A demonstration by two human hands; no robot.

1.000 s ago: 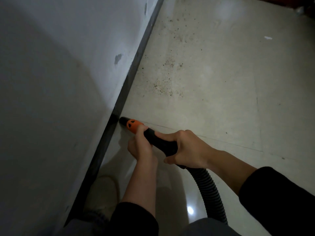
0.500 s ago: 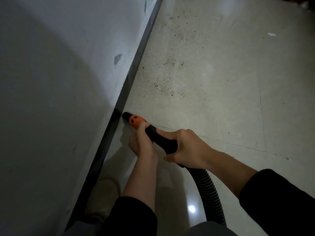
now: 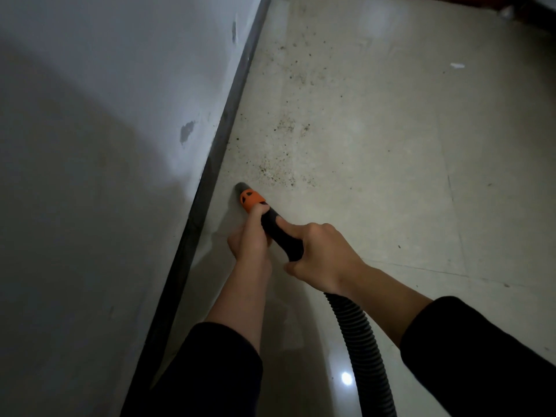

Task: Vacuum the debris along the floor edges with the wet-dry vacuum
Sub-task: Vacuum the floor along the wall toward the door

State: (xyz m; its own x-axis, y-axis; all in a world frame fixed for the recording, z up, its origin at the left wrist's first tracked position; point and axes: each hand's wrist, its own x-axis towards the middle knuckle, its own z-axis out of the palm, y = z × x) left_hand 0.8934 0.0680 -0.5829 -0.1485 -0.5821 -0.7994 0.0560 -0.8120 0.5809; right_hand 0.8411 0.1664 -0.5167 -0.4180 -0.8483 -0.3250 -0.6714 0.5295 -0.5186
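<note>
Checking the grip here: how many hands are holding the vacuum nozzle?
2. The left hand grips the black handle just behind the orange collar; the right hand grips it farther back, where the ribbed hose begins.

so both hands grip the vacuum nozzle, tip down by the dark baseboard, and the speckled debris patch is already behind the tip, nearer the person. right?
Not quite. Head view: the debris patch lies ahead of the nozzle tip, farther from the person. The rest holds: left hand and right hand both grip the nozzle, tip down by the baseboard.
</note>
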